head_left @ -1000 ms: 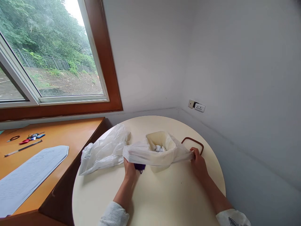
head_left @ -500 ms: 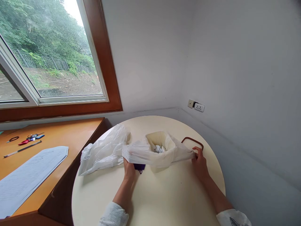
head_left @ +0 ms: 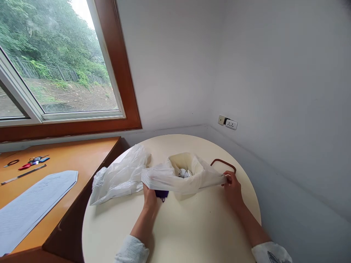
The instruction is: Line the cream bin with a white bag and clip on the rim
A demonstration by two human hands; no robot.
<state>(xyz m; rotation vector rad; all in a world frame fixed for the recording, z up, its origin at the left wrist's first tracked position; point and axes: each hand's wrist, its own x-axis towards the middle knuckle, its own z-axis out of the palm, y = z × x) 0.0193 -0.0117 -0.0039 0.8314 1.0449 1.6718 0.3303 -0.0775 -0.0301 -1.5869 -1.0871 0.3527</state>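
Observation:
A small bin [head_left: 183,159] with a cream inside stands on the round table, lined with a white plastic bag [head_left: 189,184] folded over its rim. Crumpled white scraps [head_left: 185,173] lie inside it. My left hand [head_left: 149,197] grips the bag's left side, its fingertips hidden under the plastic. On the right, my right hand [head_left: 232,187] pinches the stretched end of the bag between thumb and fingers. A dark purple item [head_left: 161,194] shows beside my left hand, mostly covered by the bag. Just behind my right hand lies a brown rounded frame or handle [head_left: 223,161].
Another crumpled white plastic bag [head_left: 120,179] lies on the left of the cream round table [head_left: 189,230]. The wooden desk [head_left: 82,153] at left bears papers [head_left: 41,204], a pen [head_left: 23,174] and keys [head_left: 35,160]. Walls with a socket [head_left: 231,124] stand behind.
My right hand has shifted slightly on the bag's right end, and its fingers sit a little differently. The left hand keeps its hold. The whole view has moved slightly.

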